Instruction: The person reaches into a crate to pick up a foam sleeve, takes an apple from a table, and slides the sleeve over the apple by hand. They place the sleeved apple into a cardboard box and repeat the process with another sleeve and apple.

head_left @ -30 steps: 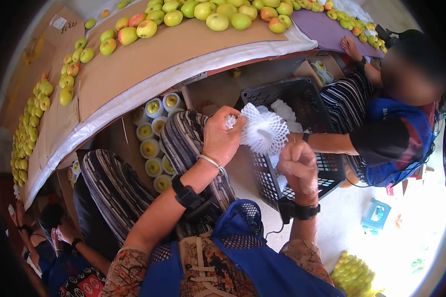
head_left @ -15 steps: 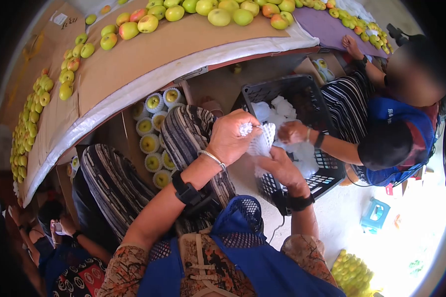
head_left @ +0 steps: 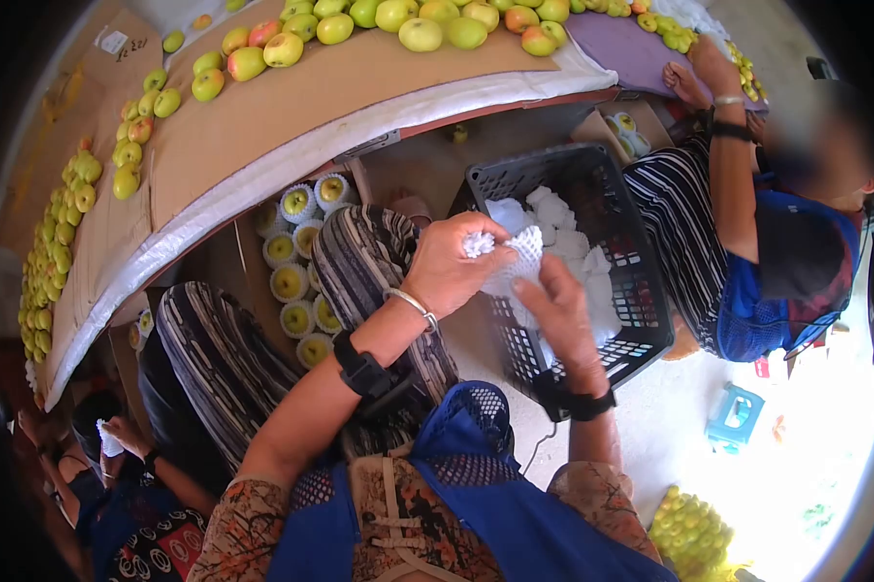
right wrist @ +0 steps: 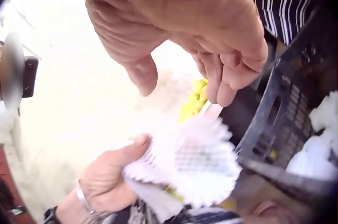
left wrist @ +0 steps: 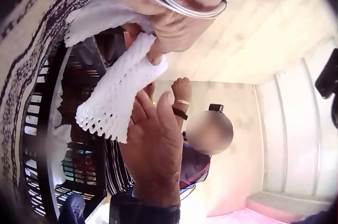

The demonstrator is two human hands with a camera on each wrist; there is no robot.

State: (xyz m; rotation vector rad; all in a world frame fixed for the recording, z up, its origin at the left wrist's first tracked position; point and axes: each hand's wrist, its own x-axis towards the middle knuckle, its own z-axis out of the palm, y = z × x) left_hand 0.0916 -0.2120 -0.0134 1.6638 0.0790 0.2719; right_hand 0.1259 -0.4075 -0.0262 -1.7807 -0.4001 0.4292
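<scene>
My left hand (head_left: 453,264) grips a white foam net sleeve (head_left: 525,254), and a bunched white end pokes out of its curled fingers. In the left wrist view the net (left wrist: 113,94) hangs as a tube from the left hand (left wrist: 179,26). My right hand (head_left: 565,315) is close beside the net, thumb and fingers apart. The right wrist view shows the right hand (right wrist: 185,21) above the flared net (right wrist: 198,163), with a gap between them; the left hand (right wrist: 108,179) pinches the net's side.
A black crate (head_left: 641,228) with white foam nets stands beyond my hands. Netted apples (head_left: 289,283) fill a box beside my knee. Loose apples lie along the cardboard-covered table (head_left: 262,126). Another person in a blue vest (head_left: 786,325) sits at the right, near a blue stool (head_left: 735,419).
The net changed from spread wide to a narrower tube. My right hand came in to it, then opened slightly away. The other person's arm moved from the crate up to the table.
</scene>
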